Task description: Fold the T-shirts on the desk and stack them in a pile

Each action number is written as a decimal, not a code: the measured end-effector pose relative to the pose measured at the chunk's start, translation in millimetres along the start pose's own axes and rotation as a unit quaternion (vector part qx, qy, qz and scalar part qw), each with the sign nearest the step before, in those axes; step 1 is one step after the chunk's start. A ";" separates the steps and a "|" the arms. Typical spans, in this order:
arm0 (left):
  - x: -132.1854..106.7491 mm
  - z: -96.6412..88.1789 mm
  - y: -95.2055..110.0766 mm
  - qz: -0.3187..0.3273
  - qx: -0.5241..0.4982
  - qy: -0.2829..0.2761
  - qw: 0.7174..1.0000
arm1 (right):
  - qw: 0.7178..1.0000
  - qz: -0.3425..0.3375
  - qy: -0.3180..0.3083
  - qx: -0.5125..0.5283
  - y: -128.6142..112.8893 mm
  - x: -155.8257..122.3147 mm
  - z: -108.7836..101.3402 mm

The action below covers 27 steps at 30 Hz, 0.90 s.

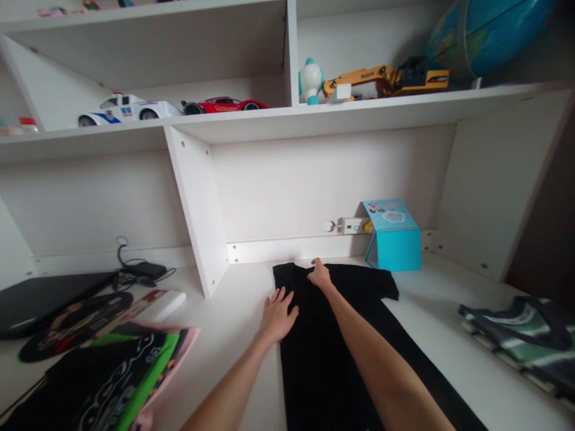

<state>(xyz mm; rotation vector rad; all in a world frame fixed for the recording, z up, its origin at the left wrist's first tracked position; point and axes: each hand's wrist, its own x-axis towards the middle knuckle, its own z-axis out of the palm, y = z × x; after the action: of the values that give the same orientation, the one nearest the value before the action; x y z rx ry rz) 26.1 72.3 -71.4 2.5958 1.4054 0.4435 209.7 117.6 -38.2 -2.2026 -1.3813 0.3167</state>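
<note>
Black short-sleeved cloth T-shirt (pixel 312 353), which lay on the smooth white bench (pixel 238 314) beneath both hands. The grip of the left hand (pixel 277 317) was spread over the shirt's left edge; the right hand (pixel 320 275) was curled at the neckline, though whether it pinched fabric could not be told. Laying-out appeared largely done: the body was flat, plain and nearly creaseless. The right sleeve remained outspread, the left indistinct; no compact bundle had been formed.

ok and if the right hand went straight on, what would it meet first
The right hand would likely meet the low white strip beyond the black garment, though exact depth is unclear.
</note>
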 end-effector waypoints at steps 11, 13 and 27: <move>-4.3 -4.9 6.0 -0.006 0.016 -0.002 1.000 | 0.992 -0.082 0.033 -0.087 -10.7 -11.9 -5.3; -3.9 -3.5 5.4 -0.004 0.015 -0.001 1.000 | 0.986 -0.146 0.004 -0.085 -24.9 -16.6 5.4; -6.7 -8.4 3.1 0.017 -0.005 -0.036 0.999 | 0.982 -0.130 -0.088 -0.108 0.0 -0.5 -10.7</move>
<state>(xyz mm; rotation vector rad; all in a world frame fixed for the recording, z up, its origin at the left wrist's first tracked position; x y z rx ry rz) 22.4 64.9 -63.8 2.6041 1.3335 0.3568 214.2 113.9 -29.3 -2.1674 -1.8565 0.2813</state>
